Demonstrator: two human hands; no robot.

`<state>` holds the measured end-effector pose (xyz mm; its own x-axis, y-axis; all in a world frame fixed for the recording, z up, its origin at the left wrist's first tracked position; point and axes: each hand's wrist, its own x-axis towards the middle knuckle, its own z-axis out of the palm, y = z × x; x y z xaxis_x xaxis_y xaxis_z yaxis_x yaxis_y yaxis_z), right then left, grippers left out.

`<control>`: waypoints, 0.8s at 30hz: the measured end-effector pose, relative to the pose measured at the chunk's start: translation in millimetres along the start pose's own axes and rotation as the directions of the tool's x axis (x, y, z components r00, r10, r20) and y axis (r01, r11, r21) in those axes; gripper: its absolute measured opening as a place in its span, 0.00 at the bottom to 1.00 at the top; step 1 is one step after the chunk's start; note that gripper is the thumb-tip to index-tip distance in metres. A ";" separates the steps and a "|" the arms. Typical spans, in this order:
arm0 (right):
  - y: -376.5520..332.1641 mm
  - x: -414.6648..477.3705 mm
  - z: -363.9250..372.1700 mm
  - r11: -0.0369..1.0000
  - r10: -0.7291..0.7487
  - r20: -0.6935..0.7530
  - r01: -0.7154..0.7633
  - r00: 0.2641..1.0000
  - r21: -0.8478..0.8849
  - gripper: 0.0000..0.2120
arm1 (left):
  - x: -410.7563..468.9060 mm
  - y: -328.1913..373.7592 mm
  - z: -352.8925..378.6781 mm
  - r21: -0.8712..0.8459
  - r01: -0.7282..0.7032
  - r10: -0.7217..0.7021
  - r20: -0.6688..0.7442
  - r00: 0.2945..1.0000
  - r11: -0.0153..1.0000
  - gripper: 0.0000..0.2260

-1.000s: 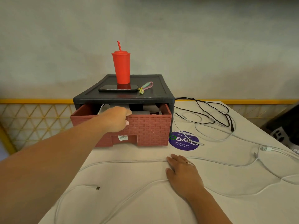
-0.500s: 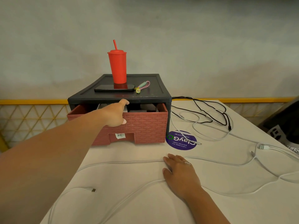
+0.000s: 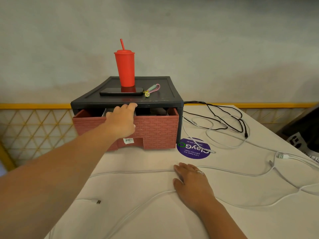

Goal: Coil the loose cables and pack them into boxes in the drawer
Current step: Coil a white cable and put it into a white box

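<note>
The left hand (image 3: 120,121) reaches over the top edge of the reddish drawer (image 3: 155,130). Its fingers are stretched out and loose, one tip touching the front lip of the black cabinet (image 3: 164,102) at the hand's 12 o'clock, and nothing is visibly held. Grey boxes (image 3: 155,111) show inside the partly open drawer at its 2 o'clock. The right hand (image 3: 191,181), at the left hand's 5 o'clock, lies flat and palm down on the table (image 3: 155,221), fingers straight, across two runs of white cable (image 3: 131,171). More white cable and a tangled black cable (image 3: 222,118) trail away at 3 o'clock, all uncoiled and none packed yet. A red tumbler (image 3: 125,69) stands behind a phone (image 3: 120,91) on the cabinet top, at 12 o'clock. I judge the cabinet light, so a sharp tug on the drawer could drag the whole unit forward and tip the tumbler onto the phone. The black cable by the cabinet's right side could also catch as things shift. A second ago the left fingers were curled over the drawer's rim, and now they have lifted and straightened toward the cabinet lip. The right hand has not moved.
</note>
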<state>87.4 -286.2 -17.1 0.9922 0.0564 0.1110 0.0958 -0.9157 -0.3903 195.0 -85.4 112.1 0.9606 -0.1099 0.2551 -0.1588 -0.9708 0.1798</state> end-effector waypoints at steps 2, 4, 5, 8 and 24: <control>-1.9 -0.3 -1.0 1.000 -0.025 -0.037 0.026 0.999 0.018 0.23 | -19.9 7.2 6.5 -0.020 -0.040 0.037 -0.149 0.988 0.999 0.30; -6.2 -1.4 -1.7 0.994 -0.087 -0.091 0.093 0.992 0.063 0.21 | -44.8 11.7 15.8 -0.144 -0.090 0.059 -0.208 0.976 0.985 0.27; -9.5 -2.4 -2.0 0.986 -0.120 -0.107 0.131 0.987 0.102 0.19 | -57.8 12.0 21.7 -0.211 -0.106 0.060 -0.212 0.975 0.972 0.25; -20.3 -5.1 1.5 0.964 -0.221 -0.062 0.227 0.973 0.141 0.15 | -89.7 6.5 48.3 -0.387 -0.157 0.108 -0.146 0.983 0.909 0.17; -28.6 -0.2 7.0 0.936 -0.343 0.063 0.335 0.937 0.110 0.09 | -129.8 8.4 106.5 -0.757 -0.024 0.154 0.102 0.983 0.653 0.06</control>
<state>85.0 -257.3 -12.4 0.9022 0.3920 0.1800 0.4306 -0.7943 -0.4285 93.3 -102.0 -20.7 0.9428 -0.2796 0.1815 -0.2991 -0.4694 0.8308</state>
